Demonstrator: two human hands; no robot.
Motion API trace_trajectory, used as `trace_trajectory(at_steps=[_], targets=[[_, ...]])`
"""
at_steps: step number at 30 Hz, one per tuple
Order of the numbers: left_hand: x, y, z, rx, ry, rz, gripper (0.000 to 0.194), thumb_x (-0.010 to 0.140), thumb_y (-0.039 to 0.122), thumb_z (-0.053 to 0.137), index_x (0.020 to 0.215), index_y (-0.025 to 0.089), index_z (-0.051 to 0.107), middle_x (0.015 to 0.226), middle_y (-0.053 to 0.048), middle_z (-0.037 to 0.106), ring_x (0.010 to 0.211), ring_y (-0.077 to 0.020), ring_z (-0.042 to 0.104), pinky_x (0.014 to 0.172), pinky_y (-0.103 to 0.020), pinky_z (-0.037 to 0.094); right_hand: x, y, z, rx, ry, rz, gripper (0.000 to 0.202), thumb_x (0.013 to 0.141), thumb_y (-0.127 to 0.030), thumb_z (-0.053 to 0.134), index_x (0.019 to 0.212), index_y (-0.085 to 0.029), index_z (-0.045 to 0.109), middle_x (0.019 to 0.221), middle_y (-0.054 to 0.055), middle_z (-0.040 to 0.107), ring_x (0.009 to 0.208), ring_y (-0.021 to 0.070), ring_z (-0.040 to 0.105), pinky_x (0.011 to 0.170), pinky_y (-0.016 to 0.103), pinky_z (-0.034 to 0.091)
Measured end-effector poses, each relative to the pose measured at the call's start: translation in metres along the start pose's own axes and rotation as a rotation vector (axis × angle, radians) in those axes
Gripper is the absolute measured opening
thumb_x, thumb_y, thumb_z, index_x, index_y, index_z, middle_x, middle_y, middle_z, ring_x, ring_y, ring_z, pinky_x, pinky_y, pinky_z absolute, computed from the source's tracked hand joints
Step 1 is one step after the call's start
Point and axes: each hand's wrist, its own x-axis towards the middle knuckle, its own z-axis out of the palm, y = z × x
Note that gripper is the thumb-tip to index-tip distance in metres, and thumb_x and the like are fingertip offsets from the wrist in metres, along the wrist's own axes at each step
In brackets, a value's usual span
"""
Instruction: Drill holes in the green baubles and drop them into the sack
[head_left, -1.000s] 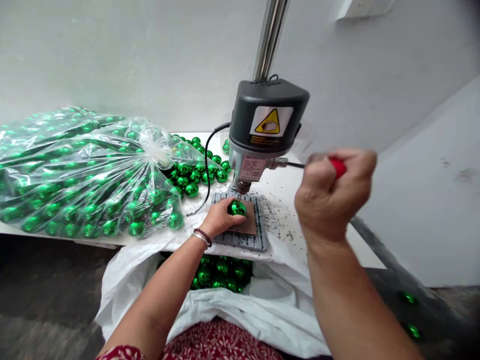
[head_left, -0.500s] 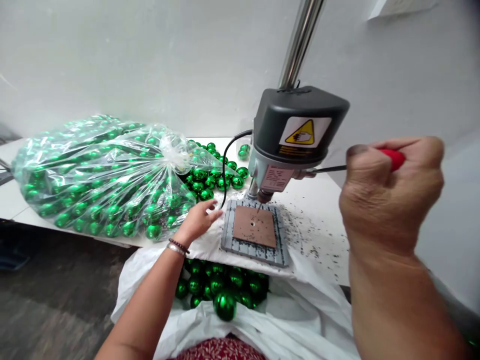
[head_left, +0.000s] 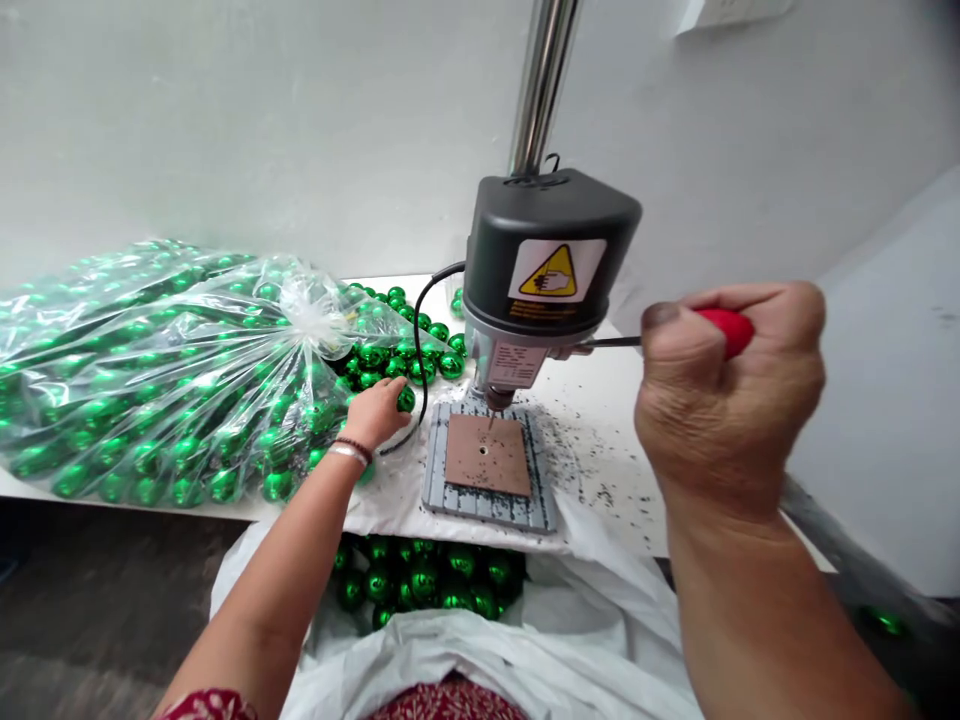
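Fingers closed, my left hand (head_left: 377, 412) grips a shiny green bauble (head_left: 406, 399) beside the loose baubles (head_left: 373, 356) on the table. My right hand (head_left: 731, 400) is wrapped round the red knob (head_left: 729, 330) of the feed lever on a small drill press (head_left: 555, 250). Below its chuck, the thin bit (head_left: 491, 420) points down over a brown board (head_left: 487, 470) with a small hole. That board lies on the grooved grey base plate (head_left: 541, 512), with dark shavings scattered over both.
A large clear plastic bag (head_left: 311, 320) full of green baubles covers the table's left side. More green baubles (head_left: 424, 580) lie in white sheeting (head_left: 600, 620) below the front edge. A black cable (head_left: 421, 340) curves left of the press. Shavings litter the white tabletop (head_left: 600, 440).
My left hand has moved left and back from near the base plate and closed on a bauble. The bauble near the front of the sheeting has rolled out of sight. The view has shifted right.
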Motion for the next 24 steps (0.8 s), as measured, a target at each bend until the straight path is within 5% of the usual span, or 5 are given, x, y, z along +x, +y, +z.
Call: trace_trajectory(at_steps=[4, 8, 16, 24], targets=[[-0.036, 0.008, -0.002, -0.648, -0.004, 0.025, 0.057, 0.073, 0.036, 0.071, 0.126, 0.020, 0.061, 0.107, -0.006, 0.070, 0.097, -0.0224, 0.065, 0.087, -0.032, 0.050, -0.001, 0.000, 0.001, 0.047, -0.006, -0.010, 0.019, 0.078, -0.036, 0.052, 0.081, -0.017, 0.050, 0.077, -0.001, 0.056, 0.067, 0.0050, 0.050, 0.063, 0.023, 0.043], [-0.055, 0.026, 0.017, -1.089, -0.133, 0.023, 0.054, 0.069, 0.035, 0.072, 0.117, 0.015, 0.063, 0.105, -0.007, 0.070, 0.094, -0.0190, 0.063, 0.081, -0.029, 0.051, -0.001, -0.001, 0.005, 0.090, 0.024, -0.043, 0.016, 0.080, -0.032, 0.052, 0.080, -0.017, 0.046, 0.073, -0.003, 0.051, 0.063, 0.0035, 0.045, 0.060, 0.020, 0.039], [-0.038, 0.057, 0.039, -0.956, -0.197, -0.068, 0.050, 0.074, 0.045, 0.069, 0.113, 0.015, 0.062, 0.087, -0.003, 0.067, 0.060, -0.0105, 0.057, 0.059, -0.025, 0.045, 0.040, -0.015, 0.012, -0.118, -0.203, 0.121, 0.018, 0.091, -0.028, 0.050, 0.080, -0.017, 0.040, 0.067, -0.007, 0.034, 0.063, 0.0035, 0.031, 0.075, 0.021, 0.036], [-0.031, 0.067, 0.040, -0.875, -0.226, -0.129, 0.049, 0.076, 0.045, 0.067, 0.114, 0.014, 0.060, 0.077, 0.000, 0.062, 0.057, -0.0101, 0.055, 0.055, -0.023, 0.042, 0.057, -0.020, 0.016, -0.202, -0.266, 0.151, 0.018, 0.092, -0.032, 0.048, 0.083, -0.017, 0.044, 0.066, -0.006, 0.035, 0.062, 0.0061, 0.026, 0.078, 0.025, 0.038]])
